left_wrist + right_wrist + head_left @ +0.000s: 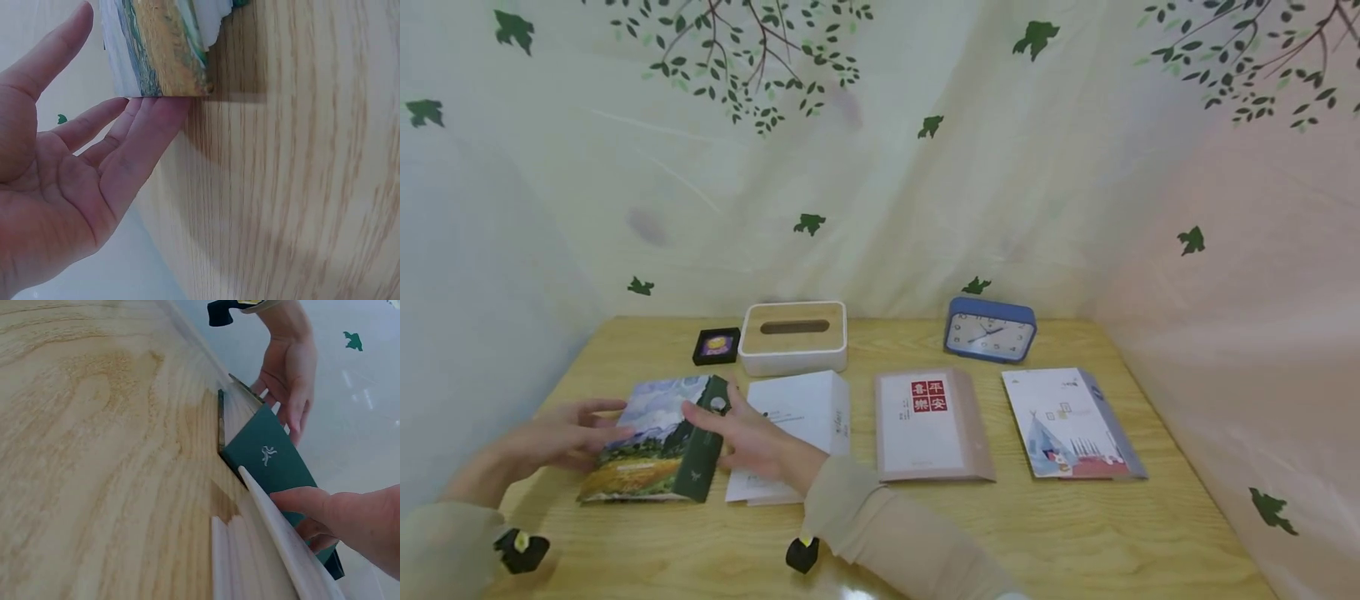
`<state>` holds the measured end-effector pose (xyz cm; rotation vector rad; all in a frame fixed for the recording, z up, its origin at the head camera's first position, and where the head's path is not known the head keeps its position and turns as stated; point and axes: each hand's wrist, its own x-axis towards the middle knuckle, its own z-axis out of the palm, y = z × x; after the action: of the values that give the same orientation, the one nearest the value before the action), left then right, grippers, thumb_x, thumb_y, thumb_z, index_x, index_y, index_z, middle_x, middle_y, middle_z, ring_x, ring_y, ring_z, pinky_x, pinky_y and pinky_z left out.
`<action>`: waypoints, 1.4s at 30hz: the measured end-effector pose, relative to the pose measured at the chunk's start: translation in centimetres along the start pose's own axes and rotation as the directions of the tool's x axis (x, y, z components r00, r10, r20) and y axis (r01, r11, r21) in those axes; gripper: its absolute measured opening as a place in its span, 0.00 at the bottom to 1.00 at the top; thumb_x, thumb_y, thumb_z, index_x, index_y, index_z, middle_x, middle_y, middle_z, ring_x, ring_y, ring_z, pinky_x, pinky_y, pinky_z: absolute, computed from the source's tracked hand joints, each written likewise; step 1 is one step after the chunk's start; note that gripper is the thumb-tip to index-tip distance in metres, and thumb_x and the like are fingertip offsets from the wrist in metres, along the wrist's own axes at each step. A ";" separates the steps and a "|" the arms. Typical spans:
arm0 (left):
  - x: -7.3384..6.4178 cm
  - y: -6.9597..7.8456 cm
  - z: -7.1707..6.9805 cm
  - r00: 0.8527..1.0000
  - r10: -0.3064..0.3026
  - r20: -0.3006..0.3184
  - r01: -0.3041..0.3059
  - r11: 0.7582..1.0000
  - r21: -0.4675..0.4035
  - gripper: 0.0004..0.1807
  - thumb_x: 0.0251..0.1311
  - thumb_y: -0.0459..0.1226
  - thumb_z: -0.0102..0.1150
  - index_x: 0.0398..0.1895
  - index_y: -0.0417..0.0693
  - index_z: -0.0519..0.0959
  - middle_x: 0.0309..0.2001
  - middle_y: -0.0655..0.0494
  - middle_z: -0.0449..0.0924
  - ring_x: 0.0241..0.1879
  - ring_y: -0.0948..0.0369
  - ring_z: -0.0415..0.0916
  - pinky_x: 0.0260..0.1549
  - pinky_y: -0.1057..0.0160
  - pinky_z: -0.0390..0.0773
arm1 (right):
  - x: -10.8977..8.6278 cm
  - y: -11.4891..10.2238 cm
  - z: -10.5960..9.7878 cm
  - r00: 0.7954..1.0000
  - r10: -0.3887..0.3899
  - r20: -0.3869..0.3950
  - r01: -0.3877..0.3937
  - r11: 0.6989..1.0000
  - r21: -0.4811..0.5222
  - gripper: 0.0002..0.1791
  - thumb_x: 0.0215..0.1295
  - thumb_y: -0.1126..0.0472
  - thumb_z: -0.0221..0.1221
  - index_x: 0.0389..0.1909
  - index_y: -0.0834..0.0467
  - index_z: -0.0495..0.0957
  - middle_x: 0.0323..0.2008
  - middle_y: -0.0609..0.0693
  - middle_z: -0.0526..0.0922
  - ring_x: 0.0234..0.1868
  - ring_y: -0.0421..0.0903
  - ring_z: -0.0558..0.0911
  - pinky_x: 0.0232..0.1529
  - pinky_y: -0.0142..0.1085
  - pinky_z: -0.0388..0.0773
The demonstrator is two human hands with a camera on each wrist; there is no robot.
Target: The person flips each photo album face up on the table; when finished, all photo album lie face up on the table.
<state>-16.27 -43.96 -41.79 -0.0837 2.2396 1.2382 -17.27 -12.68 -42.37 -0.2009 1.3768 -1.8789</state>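
A thick book point(647, 442) with a painted landscape cover and a dark green spine point(269, 456) lies at the left of the table. At its left edge is my left hand point(561, 437), fingers fairly straight and touching the book's edge point(169, 75), thumb held apart in the left wrist view. My right hand point(760, 433) grips the spine side, thumb over the cover and other fingers bent against the green spine. Part of those fingers is hidden. Close by on the right, partly beneath my right wrist, lies a white book point(805, 417).
A pinkish book point(925, 425) with red characters and an illustrated book point(1067, 433) lie further right. Behind stand a small black box point(716, 358), a tissue box point(793, 360) and a blue alarm clock point(990, 331). A patterned curtain point(880, 183) surrounds the wooden table point(1037, 533).
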 end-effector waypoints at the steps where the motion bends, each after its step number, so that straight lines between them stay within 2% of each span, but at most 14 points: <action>1: 0.0 0.0 0.1 1.000 -0.004 -0.002 0.004 1.000 -0.003 0.48 0.74 0.47 0.56 0.78 0.27 0.39 0.70 0.17 0.51 0.46 0.51 0.77 0.43 0.49 0.84 | 0.1 0.2 0.1 1.000 0.013 -0.010 -0.012 1.000 0.025 0.55 0.70 0.46 0.63 0.83 0.45 0.32 0.81 0.59 0.38 0.79 0.61 0.47 0.67 0.64 0.63; 2: -0.1 0.0 0.3 1.000 -0.009 -0.005 0.009 1.000 -0.012 0.49 0.74 0.47 0.56 0.78 0.27 0.39 0.68 0.18 0.56 0.42 0.52 0.76 0.41 0.50 0.84 | 0.2 0.4 0.2 1.000 0.024 -0.020 -0.023 0.999 0.041 0.55 0.70 0.47 0.64 0.83 0.46 0.33 0.81 0.60 0.39 0.78 0.62 0.48 0.66 0.65 0.63; 4: 0.0 0.0 0.4 1.000 -0.022 -0.008 0.022 0.999 -0.031 0.49 0.74 0.47 0.57 0.78 0.29 0.39 0.56 0.24 0.71 0.34 0.56 0.73 0.36 0.52 0.83 | 0.3 0.7 0.3 0.998 0.040 -0.038 -0.037 0.997 0.061 0.55 0.69 0.48 0.65 0.83 0.48 0.36 0.80 0.62 0.40 0.78 0.63 0.50 0.66 0.66 0.64; 6: 0.1 -0.1 0.5 1.000 -0.025 -0.005 0.024 0.999 -0.046 0.49 0.74 0.46 0.57 0.79 0.29 0.39 0.40 0.40 0.77 0.27 0.59 0.69 0.31 0.55 0.81 | 0.4 0.8 0.4 0.998 0.045 -0.049 -0.041 0.997 0.068 0.55 0.69 0.49 0.65 0.83 0.49 0.37 0.80 0.63 0.42 0.77 0.63 0.52 0.65 0.66 0.64; 8: 0.3 -0.2 0.5 1.000 -0.018 0.003 0.019 0.998 -0.067 0.48 0.74 0.46 0.58 0.78 0.29 0.39 0.29 0.56 0.71 0.21 0.61 0.64 0.25 0.58 0.77 | 0.5 1.0 0.4 0.997 0.051 -0.057 -0.047 0.996 0.071 0.54 0.69 0.50 0.66 0.83 0.49 0.39 0.79 0.63 0.44 0.77 0.64 0.53 0.65 0.66 0.65; 9: 0.4 -0.3 0.5 1.000 -0.018 0.008 0.018 0.997 -0.073 0.48 0.74 0.45 0.58 0.79 0.29 0.40 0.25 0.58 0.66 0.19 0.62 0.61 0.22 0.60 0.75 | 0.5 1.0 0.4 0.997 0.054 -0.060 -0.050 0.997 0.066 0.53 0.69 0.51 0.65 0.83 0.50 0.40 0.79 0.63 0.45 0.77 0.65 0.53 0.65 0.66 0.65; 11: 0.6 -0.5 0.6 1.000 -0.012 -0.002 0.012 0.998 -0.069 0.48 0.73 0.45 0.59 0.78 0.28 0.41 0.21 0.60 0.64 0.18 0.63 0.59 0.20 0.62 0.72 | 0.5 1.1 0.4 0.996 0.060 -0.065 -0.056 0.996 0.070 0.50 0.70 0.54 0.65 0.82 0.50 0.44 0.79 0.63 0.46 0.77 0.66 0.51 0.65 0.66 0.64; 15: 1.2 -0.5 1.1 0.998 -0.035 -0.049 0.033 0.999 -0.031 0.50 0.70 0.47 0.62 0.78 0.28 0.44 0.18 0.62 0.60 0.19 0.64 0.59 0.21 0.62 0.72 | 0.7 1.4 0.2 0.994 0.067 -0.086 -0.061 0.996 0.071 0.45 0.70 0.61 0.63 0.81 0.50 0.50 0.79 0.64 0.45 0.77 0.69 0.48 0.65 0.67 0.64; 19: 1.1 -0.3 1.6 0.996 -0.052 -0.077 0.053 0.998 0.017 0.52 0.68 0.48 0.64 0.77 0.27 0.45 0.19 0.62 0.59 0.21 0.63 0.60 0.25 0.60 0.74 | 0.9 1.8 0.2 0.991 0.077 -0.107 -0.069 0.995 0.073 0.43 0.69 0.65 0.63 0.80 0.53 0.53 0.79 0.65 0.47 0.76 0.67 0.52 0.65 0.65 0.65; 23: 0.8 0.0 1.6 0.996 -0.056 -0.072 0.058 0.998 0.032 0.51 0.69 0.48 0.63 0.77 0.25 0.43 0.17 0.62 0.57 0.20 0.63 0.59 0.22 0.63 0.71 | 0.9 2.0 0.5 0.991 0.071 -0.117 -0.062 0.995 0.078 0.43 0.68 0.66 0.63 0.80 0.55 0.55 0.78 0.63 0.49 0.76 0.64 0.55 0.64 0.66 0.66; 29: 0.9 0.3 1.5 0.994 -0.077 -0.080 0.080 0.996 0.037 0.52 0.69 0.48 0.63 0.77 0.25 0.43 0.18 0.62 0.57 0.21 0.63 0.59 0.23 0.63 0.71 | 0.9 1.7 0.7 0.987 0.049 -0.151 -0.033 0.994 0.108 0.40 0.69 0.67 0.62 0.79 0.59 0.56 0.77 0.66 0.51 0.77 0.68 0.49 0.61 0.70 0.65; 32: 0.9 0.4 1.6 0.994 -0.075 -0.083 0.079 0.996 0.038 0.53 0.68 0.49 0.64 0.76 0.24 0.43 0.17 0.62 0.57 0.20 0.63 0.58 0.23 0.63 0.70 | 0.7 1.6 0.6 0.985 0.050 -0.163 -0.031 0.993 0.115 0.39 0.69 0.67 0.60 0.78 0.61 0.57 0.76 0.68 0.53 0.76 0.69 0.51 0.60 0.71 0.65; 42: 0.8 0.5 1.8 0.996 -0.068 -0.052 0.068 0.998 -0.007 0.52 0.70 0.47 0.63 0.77 0.26 0.40 0.16 0.62 0.53 0.18 0.64 0.53 0.21 0.63 0.69 | 0.8 1.2 0.2 0.987 0.073 -0.142 -0.050 0.986 0.160 0.37 0.71 0.66 0.59 0.78 0.64 0.55 0.77 0.68 0.51 0.76 0.70 0.48 0.62 0.72 0.62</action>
<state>-16.30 -42.09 -42.52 -0.1953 2.2590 1.2185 -17.11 -13.51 -43.57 0.0598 1.3088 -1.9708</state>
